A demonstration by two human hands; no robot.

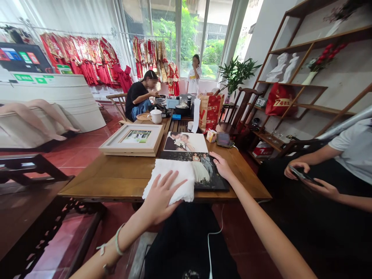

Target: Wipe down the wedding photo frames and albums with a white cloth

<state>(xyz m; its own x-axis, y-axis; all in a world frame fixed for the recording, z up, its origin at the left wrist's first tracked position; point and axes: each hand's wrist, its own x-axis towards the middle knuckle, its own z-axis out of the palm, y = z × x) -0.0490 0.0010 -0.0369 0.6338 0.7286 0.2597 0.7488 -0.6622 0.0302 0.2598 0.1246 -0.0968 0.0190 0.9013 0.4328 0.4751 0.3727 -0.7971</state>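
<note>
White cloth (184,174) lies crumpled at its edges over the lower left part of a dark photo panel (205,170), spilling past the panel's left side onto the brown wooden desk (95,174); the left hand (162,195) rests on it with fingers spread and gripping nothing, a flat pose that probably shares the pressure across the fabric; the right hand (222,164) touches the panel's right edge, its foremost finger stretched out, seemingly to steady the board against sliding; whether its other fingers hook around that edge, one cannot tell.

The panel lies flat near the front of the desk, likely so that both hands can meet it without a long reach; a paler photo panel (186,142) lies face up just beyond it, and a pale framed picture (132,137) lies to the left, apart from the hands, which perhaps leaves them elbow room; a white lidded pot (156,115) and a red paper bag (209,112) stand farther back; at the right, a seated person holds a phone (303,176), clear of the work.
</note>
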